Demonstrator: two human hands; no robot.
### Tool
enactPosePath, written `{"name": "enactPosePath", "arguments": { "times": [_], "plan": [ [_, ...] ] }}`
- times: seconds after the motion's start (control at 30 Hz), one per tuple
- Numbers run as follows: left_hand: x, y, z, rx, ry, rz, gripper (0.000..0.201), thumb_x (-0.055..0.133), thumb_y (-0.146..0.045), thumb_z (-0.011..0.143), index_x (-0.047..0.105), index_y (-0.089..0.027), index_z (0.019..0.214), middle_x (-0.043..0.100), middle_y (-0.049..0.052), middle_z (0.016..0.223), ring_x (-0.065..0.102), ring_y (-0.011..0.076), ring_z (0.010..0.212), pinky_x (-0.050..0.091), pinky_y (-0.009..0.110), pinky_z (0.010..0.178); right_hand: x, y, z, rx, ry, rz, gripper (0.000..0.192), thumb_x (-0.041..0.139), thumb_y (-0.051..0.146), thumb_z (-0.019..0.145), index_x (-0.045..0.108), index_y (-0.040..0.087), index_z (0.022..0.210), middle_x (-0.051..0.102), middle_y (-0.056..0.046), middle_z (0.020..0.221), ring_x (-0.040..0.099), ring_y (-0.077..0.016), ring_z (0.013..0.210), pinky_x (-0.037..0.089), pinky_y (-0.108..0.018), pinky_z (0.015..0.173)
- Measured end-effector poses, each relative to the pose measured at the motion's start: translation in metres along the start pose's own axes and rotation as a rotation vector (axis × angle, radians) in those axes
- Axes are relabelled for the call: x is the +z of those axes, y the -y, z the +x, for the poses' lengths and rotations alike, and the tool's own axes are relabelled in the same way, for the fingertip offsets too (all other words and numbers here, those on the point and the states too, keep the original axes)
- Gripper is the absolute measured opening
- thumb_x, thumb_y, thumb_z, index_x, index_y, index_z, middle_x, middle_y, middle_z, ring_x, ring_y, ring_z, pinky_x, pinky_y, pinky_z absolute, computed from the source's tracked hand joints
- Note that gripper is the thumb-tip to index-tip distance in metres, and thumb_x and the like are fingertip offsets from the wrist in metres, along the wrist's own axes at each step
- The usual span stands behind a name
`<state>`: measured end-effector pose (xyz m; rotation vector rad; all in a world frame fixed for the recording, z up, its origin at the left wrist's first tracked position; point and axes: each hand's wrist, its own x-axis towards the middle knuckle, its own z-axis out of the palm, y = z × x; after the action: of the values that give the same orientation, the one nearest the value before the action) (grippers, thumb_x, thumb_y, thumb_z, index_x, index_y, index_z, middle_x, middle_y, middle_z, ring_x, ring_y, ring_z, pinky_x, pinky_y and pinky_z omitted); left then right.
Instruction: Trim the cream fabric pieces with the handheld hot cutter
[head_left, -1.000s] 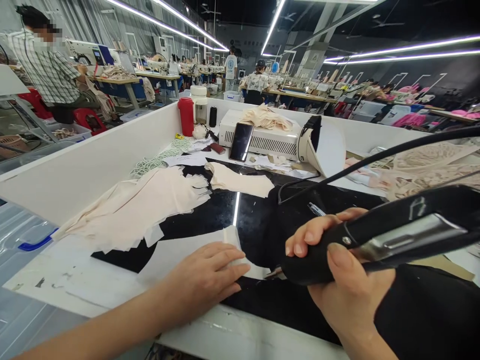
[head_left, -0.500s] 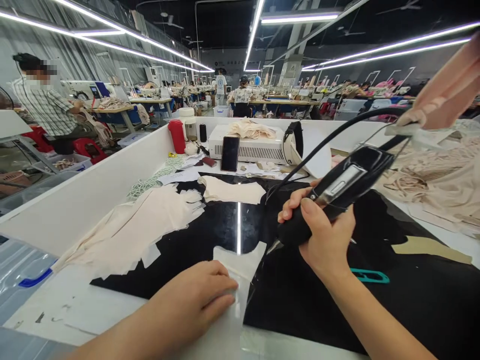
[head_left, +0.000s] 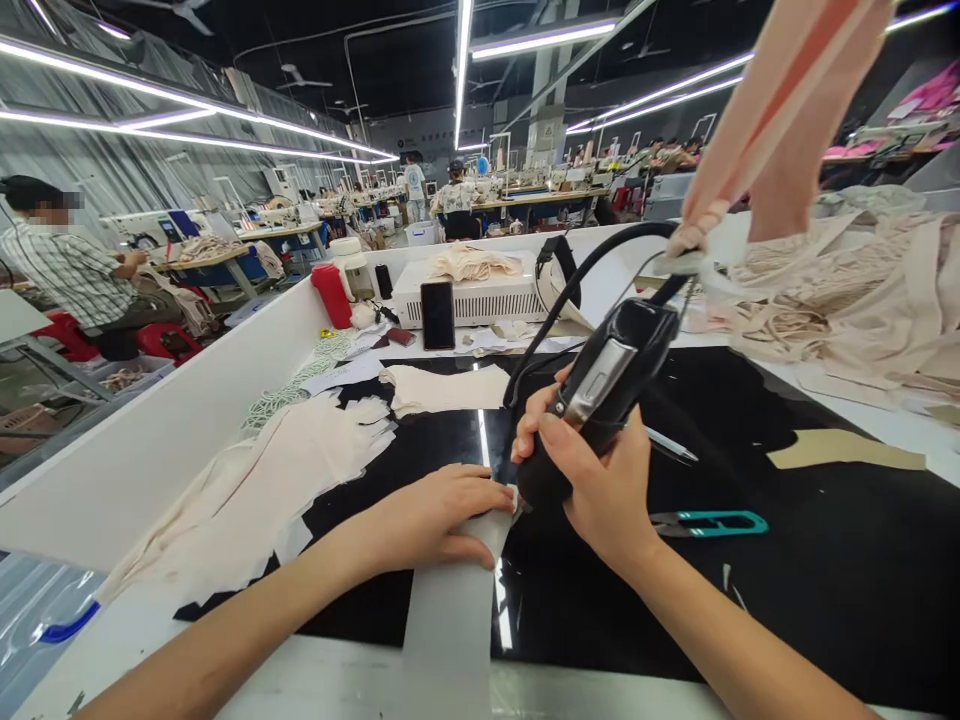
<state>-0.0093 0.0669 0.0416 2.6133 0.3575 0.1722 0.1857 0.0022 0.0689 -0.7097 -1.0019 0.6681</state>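
My left hand [head_left: 442, 520] lies with fingers outstretched on a pale, translucent strip [head_left: 450, 630], which runs down over the near edge of a glossy black mat [head_left: 600, 610]. My right hand [head_left: 600, 480] is wrapped around a black corded power tool [head_left: 600, 370] with a metal plate on its side. The tool's lower end is close to my left fingertips, and its working tip is hard to make out there. Pinkish cloth bands [head_left: 780, 110] tied near the top of the tool rise out of view. Teal thread snips [head_left: 720, 522] lie beside my right wrist.
Layered cream fabric pieces [head_left: 270, 480] lie left, another cream piece [head_left: 450, 388] behind. A pen [head_left: 671, 445] and a tan piece [head_left: 847, 450] are on the right. Farther back stand a phone [head_left: 438, 315], a white vented box [head_left: 487, 305] and a red bottle [head_left: 331, 295].
My left hand has moved forward and right along the strip, closer to the tool. My right hand and the tool appear farther left, with the tool more upright. The whole view has shifted.
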Motion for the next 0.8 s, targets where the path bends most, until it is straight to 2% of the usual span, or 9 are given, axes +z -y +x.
{"name": "enactPosePath", "arguments": {
  "times": [0.13,0.4,0.53,0.8],
  "plan": [
    [0.0,0.003,-0.002,-0.014,0.034,0.038,0.052,0.089,-0.041,0.099,0.071,-0.025,0.146,0.074,0.011,0.15,0.052,0.0346,0.16,0.046,0.057,0.131,0.005,0.0,0.0,0.0,-0.005,-0.014,0.034,0.085,0.028,0.086,0.058,0.029,0.107,0.071,0.01,0.078,0.066,-0.0124,0.055,0.061,-0.03,0.057],
    [-0.008,-0.005,-0.001,-0.087,0.112,0.065,0.051,0.09,-0.038,0.097,0.069,-0.025,0.142,0.07,0.012,0.156,0.052,0.0356,0.16,0.036,0.07,0.132,0.007,-0.004,-0.003,0.049,-0.054,-0.087,0.034,0.087,0.039,0.083,0.063,0.029,0.105,0.071,0.005,0.083,0.067,-0.0171,0.067,0.06,-0.034,0.059],
    [-0.01,-0.006,-0.001,-0.079,0.105,0.072,0.051,0.091,-0.038,0.097,0.07,-0.028,0.143,0.071,0.011,0.154,0.054,0.0336,0.159,0.037,0.068,0.132,0.005,-0.003,-0.005,0.035,-0.02,-0.094,0.033,0.086,0.037,0.084,0.062,0.03,0.105,0.071,0.006,0.082,0.067,-0.017,0.067,0.06,-0.034,0.06],
    [-0.01,-0.008,0.001,-0.085,0.109,0.047,0.055,0.091,-0.036,0.097,0.069,-0.03,0.146,0.069,0.011,0.157,0.05,0.0352,0.161,0.035,0.072,0.132,0.007,0.002,-0.009,0.053,-0.011,-0.084,0.029,0.084,0.035,0.087,0.061,0.03,0.104,0.071,0.007,0.081,0.067,-0.0159,0.063,0.061,-0.035,0.061]
  ]
}}
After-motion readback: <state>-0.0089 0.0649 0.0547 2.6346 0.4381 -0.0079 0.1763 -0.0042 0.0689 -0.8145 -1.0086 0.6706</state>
